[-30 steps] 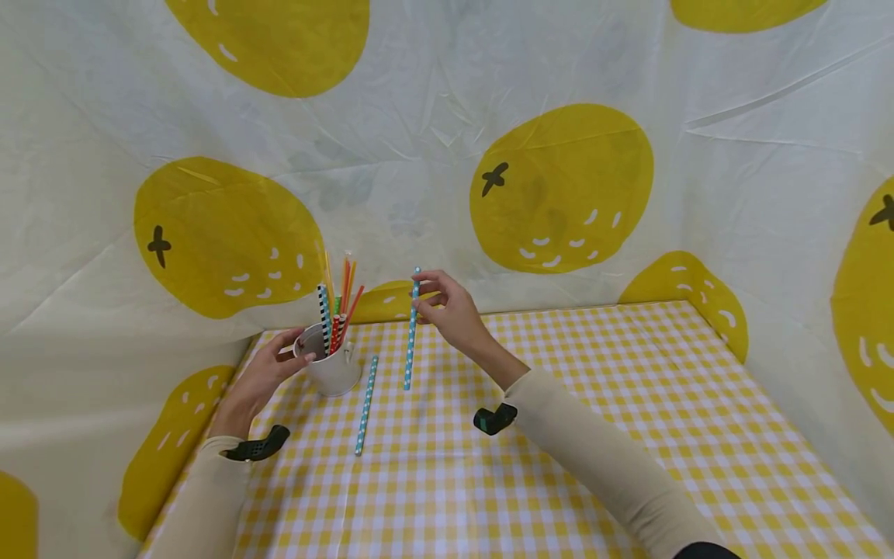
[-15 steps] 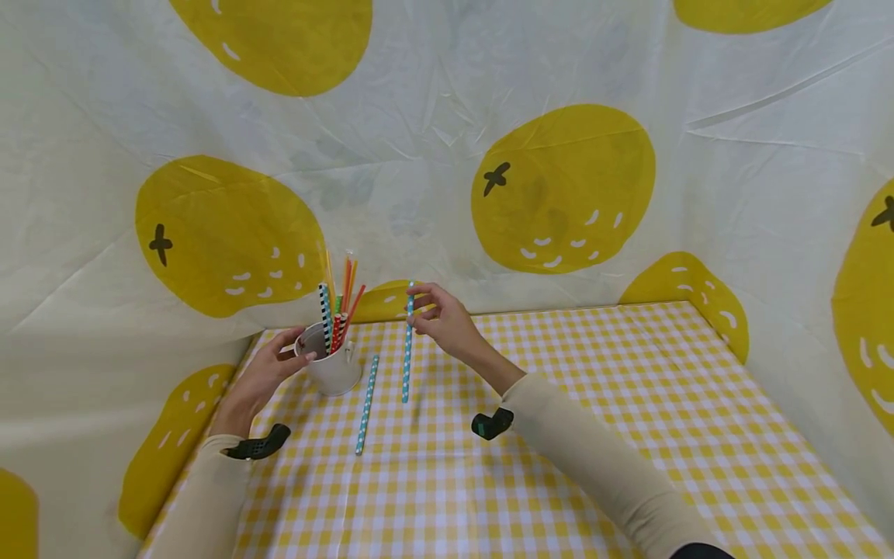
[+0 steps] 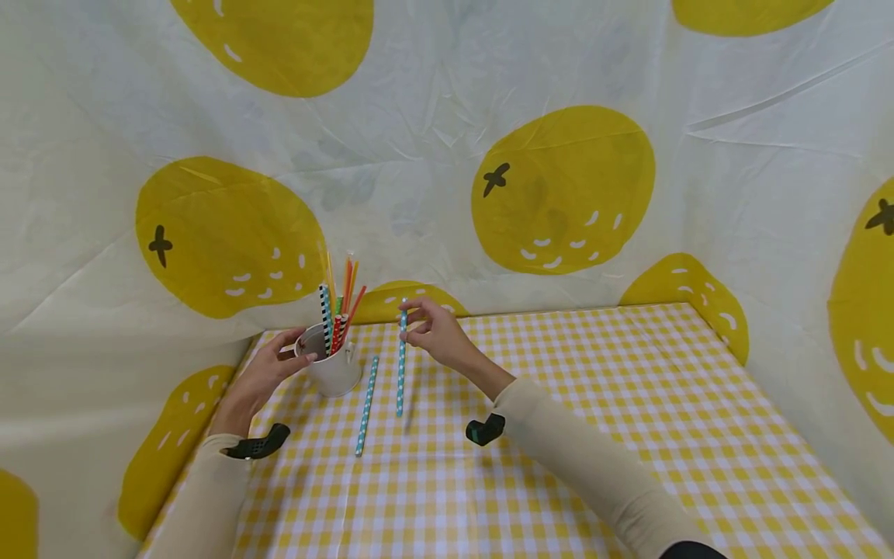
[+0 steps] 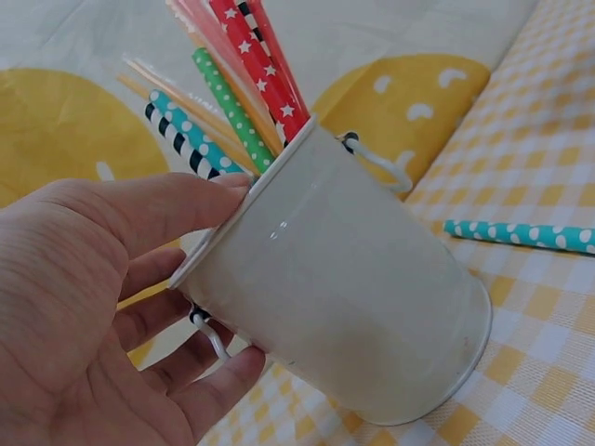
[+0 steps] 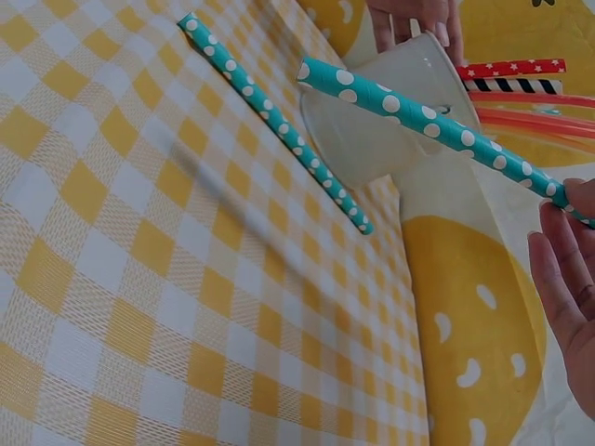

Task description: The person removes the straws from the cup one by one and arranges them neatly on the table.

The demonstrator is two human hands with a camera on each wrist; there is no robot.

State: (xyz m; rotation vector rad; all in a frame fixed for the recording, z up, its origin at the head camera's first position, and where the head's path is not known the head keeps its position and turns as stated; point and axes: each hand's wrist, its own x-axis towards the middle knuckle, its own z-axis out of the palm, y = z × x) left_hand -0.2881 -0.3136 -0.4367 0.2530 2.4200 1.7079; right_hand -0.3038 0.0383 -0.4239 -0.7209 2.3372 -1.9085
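My left hand holds a small white metal bucket by its rim, the thumb at the edge and the fingers beside the side handle. Several patterned and plain straws stand in the bucket, among them a red straw with white stars and a green dotted straw. Near its upper end, a teal straw with white dots is pinched between thumb and fingers of my right hand. It hangs nearly upright above the cloth. A second teal dotted straw lies on the table, right of the bucket.
A yellow-and-white checked cloth covers the table. Behind and to the left hangs a pale sheet printed with large yellow fruits, close to the table's back edge.
My right hand has come down and slightly left with the pinched straw, nearer the straw on the table. The left hand and the bucket stay where they were.
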